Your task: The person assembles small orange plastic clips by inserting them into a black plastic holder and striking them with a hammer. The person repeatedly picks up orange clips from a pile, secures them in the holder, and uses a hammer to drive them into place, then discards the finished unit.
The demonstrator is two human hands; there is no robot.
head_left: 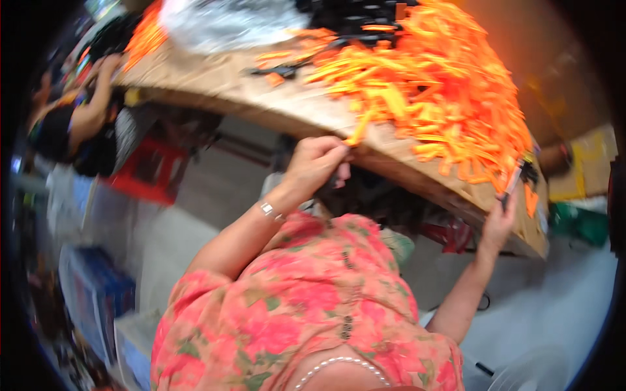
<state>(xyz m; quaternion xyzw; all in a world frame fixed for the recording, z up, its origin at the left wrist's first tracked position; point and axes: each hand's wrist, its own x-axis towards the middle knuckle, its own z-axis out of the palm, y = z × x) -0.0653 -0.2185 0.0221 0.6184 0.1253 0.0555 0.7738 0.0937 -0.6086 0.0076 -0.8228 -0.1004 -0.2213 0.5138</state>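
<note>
Just off the near edge of the table, my left hand point(318, 164) is closed in a pinch on one end of an orange strip point(358, 129). The strip's other end rests toward the heap. Farther right, my right hand point(499, 225) is closed around a slim tool with a pale, shiny shaft point(512, 182); blur hides its exact kind. The tool points up beside the right edge of a large heap of orange strips point(450, 85). A few small black pieces point(529, 172) and a loose orange strip point(531, 201) lie next to it.
The cardboard-covered table point(215, 78) carries a clear plastic bag point(235, 23), black pieces point(352, 19) and a black-handled tool point(283, 70). Another person's arm point(98, 104) reaches in at far left, near a red stool point(149, 168). Blue bins point(104, 287) stand at lower left.
</note>
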